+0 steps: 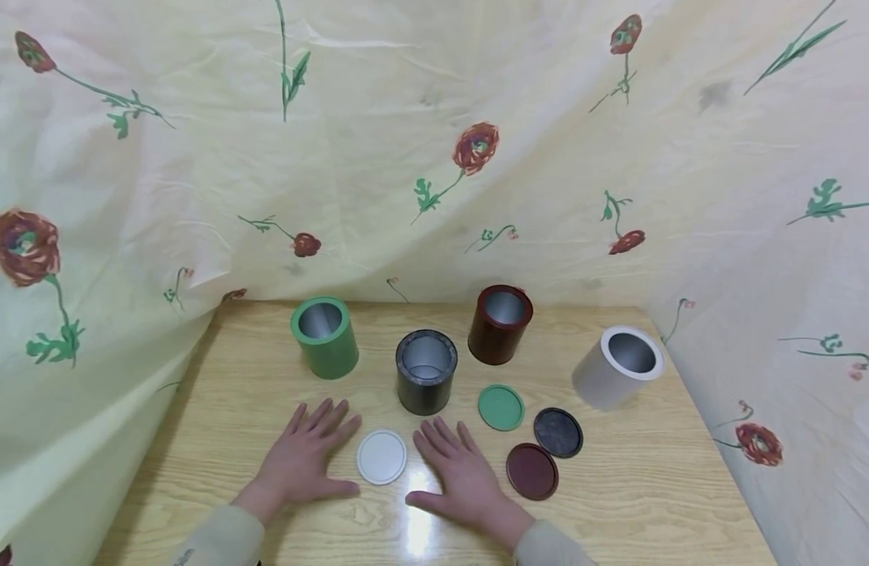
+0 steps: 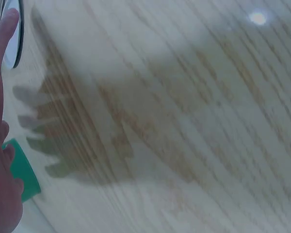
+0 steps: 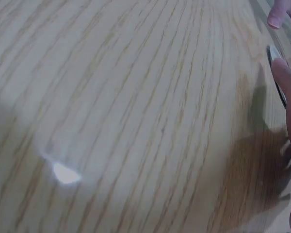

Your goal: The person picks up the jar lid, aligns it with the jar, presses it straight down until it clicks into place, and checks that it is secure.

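My left hand [image 1: 305, 460] is spread with the palm toward the table, left of a white round lid [image 1: 382, 457]. On the lid's other side my right hand [image 1: 459, 475] is spread in the same way. Neither hand holds anything. Just beyond the fingers stands a black canister [image 1: 425, 393] without a lid. A green canister [image 1: 330, 358], also uncovered, stands past my left hand. Right of my right hand lie a green lid [image 1: 501, 407], a black lid [image 1: 558, 432] and a dark red lid [image 1: 532, 472]. In the left wrist view the green canister [image 2: 24, 170] shows behind my fingers.
A dark red open canister [image 1: 496, 338] stands at the back, and a white open canister [image 1: 607, 377] at the right. All are on a light wooden table [image 1: 654, 487]. A flowered cloth [image 1: 378, 157] hangs behind the table and along both sides.
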`<state>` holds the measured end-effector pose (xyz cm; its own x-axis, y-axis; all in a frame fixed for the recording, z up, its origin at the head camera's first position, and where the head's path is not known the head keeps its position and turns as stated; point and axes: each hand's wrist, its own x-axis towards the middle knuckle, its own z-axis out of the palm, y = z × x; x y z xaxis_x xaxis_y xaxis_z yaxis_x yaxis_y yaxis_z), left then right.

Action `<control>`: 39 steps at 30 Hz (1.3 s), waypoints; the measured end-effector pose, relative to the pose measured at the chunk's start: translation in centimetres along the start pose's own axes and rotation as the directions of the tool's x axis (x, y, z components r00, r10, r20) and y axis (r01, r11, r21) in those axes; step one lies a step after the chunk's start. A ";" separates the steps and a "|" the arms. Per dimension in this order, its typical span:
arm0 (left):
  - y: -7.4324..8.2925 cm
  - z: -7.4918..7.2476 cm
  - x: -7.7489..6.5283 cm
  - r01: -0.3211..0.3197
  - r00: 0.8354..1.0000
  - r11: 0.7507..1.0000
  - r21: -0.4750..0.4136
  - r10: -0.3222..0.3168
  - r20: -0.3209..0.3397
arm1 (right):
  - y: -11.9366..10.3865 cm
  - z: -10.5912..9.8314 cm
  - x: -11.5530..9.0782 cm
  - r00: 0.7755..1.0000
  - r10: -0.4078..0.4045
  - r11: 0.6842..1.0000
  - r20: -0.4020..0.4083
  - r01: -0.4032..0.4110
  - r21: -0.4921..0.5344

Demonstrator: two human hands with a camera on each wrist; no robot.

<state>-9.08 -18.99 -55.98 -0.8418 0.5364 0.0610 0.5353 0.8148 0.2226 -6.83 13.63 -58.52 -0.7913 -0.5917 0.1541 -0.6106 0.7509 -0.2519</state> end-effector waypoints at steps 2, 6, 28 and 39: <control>0.2 0.2 0.1 0.010 1.000 1.000 -0.009 -0.009 0.019 | -0.2 0.1 0.3 1.000 0.000 1.000 0.017 0.000 -0.016; 0.4 0.5 0.2 0.029 0.998 0.999 -0.016 -0.028 0.055 | -0.4 0.3 0.7 1.000 -0.008 0.998 0.027 0.010 -0.056; 0.7 2.7 -0.1 -0.054 0.996 0.998 -0.030 0.052 -0.077 | -0.8 1.5 1.8 0.996 -0.083 0.993 -0.040 0.080 -0.082; 1.0 4.2 -0.7 -0.086 0.986 0.992 -0.089 0.072 -0.150 | -0.9 1.8 1.9 0.994 -0.095 0.995 -0.047 0.095 0.010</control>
<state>-7.64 -17.65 -59.88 -0.8019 0.5547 0.2218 0.5974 0.7429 0.3021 -7.73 11.25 -59.73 -0.7307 -0.6457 0.2218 -0.6827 0.6883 -0.2453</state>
